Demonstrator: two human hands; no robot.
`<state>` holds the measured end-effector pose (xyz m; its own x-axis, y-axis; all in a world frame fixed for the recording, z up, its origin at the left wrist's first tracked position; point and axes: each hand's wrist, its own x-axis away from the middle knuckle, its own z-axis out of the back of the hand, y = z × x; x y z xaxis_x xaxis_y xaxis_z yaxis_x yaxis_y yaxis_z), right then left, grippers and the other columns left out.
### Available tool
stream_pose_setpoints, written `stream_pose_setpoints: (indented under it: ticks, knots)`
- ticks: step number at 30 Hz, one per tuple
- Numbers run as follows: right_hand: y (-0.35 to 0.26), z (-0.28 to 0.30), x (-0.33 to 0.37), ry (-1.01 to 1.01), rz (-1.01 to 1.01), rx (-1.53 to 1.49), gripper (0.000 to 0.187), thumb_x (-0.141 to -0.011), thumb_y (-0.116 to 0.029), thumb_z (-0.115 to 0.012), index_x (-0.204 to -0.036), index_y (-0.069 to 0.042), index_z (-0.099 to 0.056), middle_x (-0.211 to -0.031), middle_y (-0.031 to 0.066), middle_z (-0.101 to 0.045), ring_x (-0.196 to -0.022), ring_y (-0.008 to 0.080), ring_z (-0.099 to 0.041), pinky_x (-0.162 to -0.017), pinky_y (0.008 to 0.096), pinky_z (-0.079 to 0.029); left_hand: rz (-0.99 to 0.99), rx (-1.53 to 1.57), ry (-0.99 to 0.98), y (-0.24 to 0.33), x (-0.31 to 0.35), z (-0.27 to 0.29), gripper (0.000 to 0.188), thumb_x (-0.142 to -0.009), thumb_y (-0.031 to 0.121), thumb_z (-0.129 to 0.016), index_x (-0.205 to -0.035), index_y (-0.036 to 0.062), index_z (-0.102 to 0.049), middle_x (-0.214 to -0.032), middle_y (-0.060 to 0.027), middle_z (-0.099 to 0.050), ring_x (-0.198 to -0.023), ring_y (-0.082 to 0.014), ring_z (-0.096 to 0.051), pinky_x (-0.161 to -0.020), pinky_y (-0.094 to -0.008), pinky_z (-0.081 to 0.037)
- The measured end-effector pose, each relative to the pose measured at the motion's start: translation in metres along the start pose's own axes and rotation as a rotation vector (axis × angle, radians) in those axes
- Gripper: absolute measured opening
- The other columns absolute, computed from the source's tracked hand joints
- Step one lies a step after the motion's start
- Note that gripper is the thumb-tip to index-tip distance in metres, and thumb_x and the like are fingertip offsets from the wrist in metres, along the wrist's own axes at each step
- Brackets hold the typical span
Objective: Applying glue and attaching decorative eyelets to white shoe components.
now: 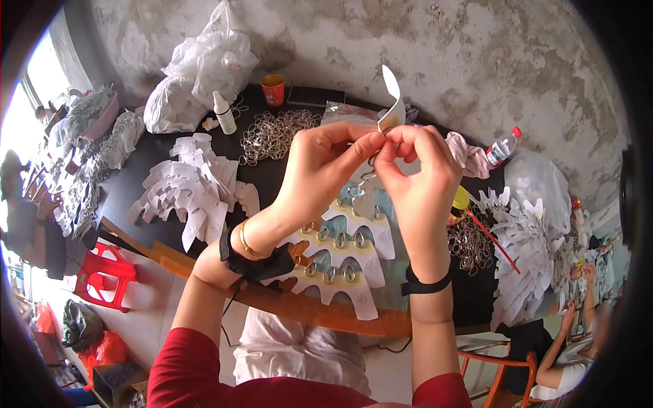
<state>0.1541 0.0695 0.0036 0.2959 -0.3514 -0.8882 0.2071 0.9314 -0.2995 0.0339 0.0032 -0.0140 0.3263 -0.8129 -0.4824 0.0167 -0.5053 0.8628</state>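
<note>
Both of my hands are raised over the table, fingertips pinched together. Between them stands a curled white cut-out piece [392, 102], its tip pointing up. My left hand [316, 173] grips its lower end with thumb and forefinger. My right hand [423, 180] pinches the same spot from the other side. A metal ring [373, 160] shows just beneath the fingertips; I cannot make out whether it is joined to the piece. Below my hands, white scalloped pieces [347, 282] lie in overlapping rows, with oval metal rings [340, 240] standing along their yellowish upper edges.
Loose metal rings [279, 132] are heaped behind my left hand, near a white bottle [224, 114] and a red cup [273, 90]. Stacked white cut-outs [197, 183] lie left, more [524, 258] right. A red stick [493, 241] leans by a yellow-topped container [460, 198]. Another person [571, 360] sits at right.
</note>
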Motion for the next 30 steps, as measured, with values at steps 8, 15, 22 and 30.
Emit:
stream_pose_setpoints:
  ticks: [8, 15, 22, 30]
  knots:
    - [0.005, 0.019, -0.007, -0.146, -0.425, -0.54, 0.01, -0.069, 0.001, -0.062, -0.078, 0.001, -0.059, -0.066, -0.0002, -0.056, -0.059, 0.0053, -0.047, -0.058, 0.0199, -0.04, 0.06, 0.077, 0.005, 0.001, -0.006, 0.0, 0.023, -0.088, 0.02, -0.058, -0.092, -0.0028, -0.061, -0.085, -0.0041, -0.063, -0.079, -0.0072, -0.057, -0.074, -0.0208, -0.047]
    - [0.002, 0.02, -0.009, -0.107, -0.15, -0.273, 0.008, -0.073, 0.0, -0.066, -0.079, -0.001, -0.062, -0.069, 0.0046, -0.059, -0.056, 0.0115, -0.051, -0.053, 0.0226, -0.04, -0.005, 0.079, -0.019, -0.003, -0.011, 0.012, 0.022, -0.088, 0.018, -0.058, -0.089, -0.003, -0.06, -0.084, -0.0042, -0.063, -0.076, -0.0067, -0.057, -0.072, -0.0206, -0.046]
    - [0.0, 0.014, -0.007, -0.015, 0.149, 0.015, 0.012, -0.068, -0.003, -0.07, -0.076, -0.004, -0.061, -0.073, 0.0052, -0.055, -0.068, 0.0225, -0.054, -0.06, 0.0328, -0.043, -0.011, -0.106, 0.006, 0.001, -0.005, 0.007, 0.017, -0.086, 0.012, -0.06, -0.088, -0.0051, -0.061, -0.083, -0.0045, -0.063, -0.075, -0.0049, -0.055, -0.07, -0.02, -0.047]
    - [0.002, 0.015, -0.008, -0.061, 0.137, 0.067, 0.016, -0.066, -0.001, -0.069, -0.074, -0.005, -0.055, -0.072, 0.0039, -0.055, -0.067, 0.0216, -0.054, -0.059, 0.0322, -0.043, 0.019, -0.111, -0.025, 0.01, -0.003, 0.003, 0.018, -0.086, 0.011, -0.059, -0.093, -0.005, -0.062, -0.084, -0.0038, -0.063, -0.078, -0.0061, -0.056, -0.071, -0.02, -0.047]
